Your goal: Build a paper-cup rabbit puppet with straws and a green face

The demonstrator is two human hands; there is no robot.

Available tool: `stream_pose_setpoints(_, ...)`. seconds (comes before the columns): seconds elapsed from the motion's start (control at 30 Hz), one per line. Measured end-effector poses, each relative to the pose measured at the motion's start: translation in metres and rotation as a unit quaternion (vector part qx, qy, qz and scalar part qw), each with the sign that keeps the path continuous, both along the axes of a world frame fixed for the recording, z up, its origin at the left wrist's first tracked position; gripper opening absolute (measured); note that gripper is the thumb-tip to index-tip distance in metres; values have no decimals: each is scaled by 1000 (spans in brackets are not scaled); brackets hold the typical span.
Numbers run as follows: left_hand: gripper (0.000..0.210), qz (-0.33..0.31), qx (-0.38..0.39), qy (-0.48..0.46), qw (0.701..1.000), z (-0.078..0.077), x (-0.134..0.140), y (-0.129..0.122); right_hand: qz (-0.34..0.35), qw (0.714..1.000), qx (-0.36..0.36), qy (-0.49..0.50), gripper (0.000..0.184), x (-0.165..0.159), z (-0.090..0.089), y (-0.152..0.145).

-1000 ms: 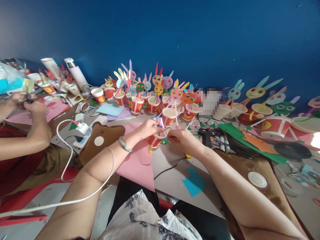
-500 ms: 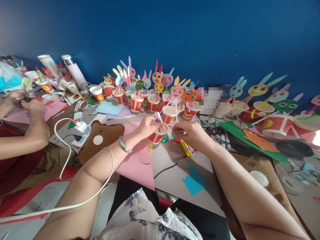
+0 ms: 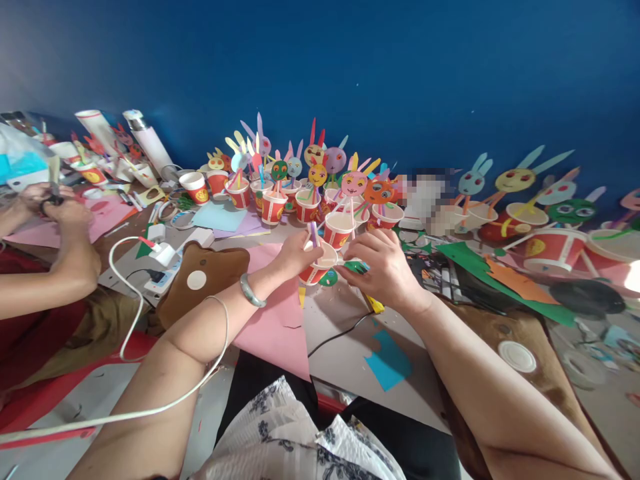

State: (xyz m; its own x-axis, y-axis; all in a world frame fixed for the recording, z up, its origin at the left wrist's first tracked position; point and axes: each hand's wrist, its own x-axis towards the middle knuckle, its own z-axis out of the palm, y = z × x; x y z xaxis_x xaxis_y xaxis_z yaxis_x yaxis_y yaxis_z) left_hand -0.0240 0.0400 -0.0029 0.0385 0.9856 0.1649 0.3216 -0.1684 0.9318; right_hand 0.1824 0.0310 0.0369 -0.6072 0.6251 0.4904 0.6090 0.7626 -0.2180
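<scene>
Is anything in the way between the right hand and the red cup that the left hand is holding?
Nothing visible blocks it. The right hand is close beside the red cup in the left hand. A green piece shows low by the cup, below that gap.

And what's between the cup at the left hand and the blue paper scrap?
Head view: a green paper piece beside the cup, then a black cable on the table.

That red-and-white paper cup (image 3: 314, 275) is mouth up, just before another cup (image 3: 336, 237), a purple strip (image 3: 313, 233) rising at its rim.
</scene>
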Motion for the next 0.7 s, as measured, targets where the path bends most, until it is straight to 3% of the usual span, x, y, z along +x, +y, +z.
stream_pose_setpoints(0.07,11,20,12,-11,1000,3,0,-1,8,999,-40,-3,38,-1,3,-5)
stream_pose_setpoints(0.23,16,60,26,-64,996,14,-1,-10,-35,959,-276,-62,50,-3,-5,-2)
stream_pose_setpoints(0.37,13,57,30,-61,996,19,0,-13,-61,899,-415,127,50,-7,-23,11)
stream_pose_setpoints(0.47,10,48,43,-44,997,14,3,-11,-59,860,-444,243,55,-11,-33,14)
stream_pose_setpoints(0.7,6,24,15,-28,999,2,6,-4,-48,891,-385,237,44,-15,-39,10)
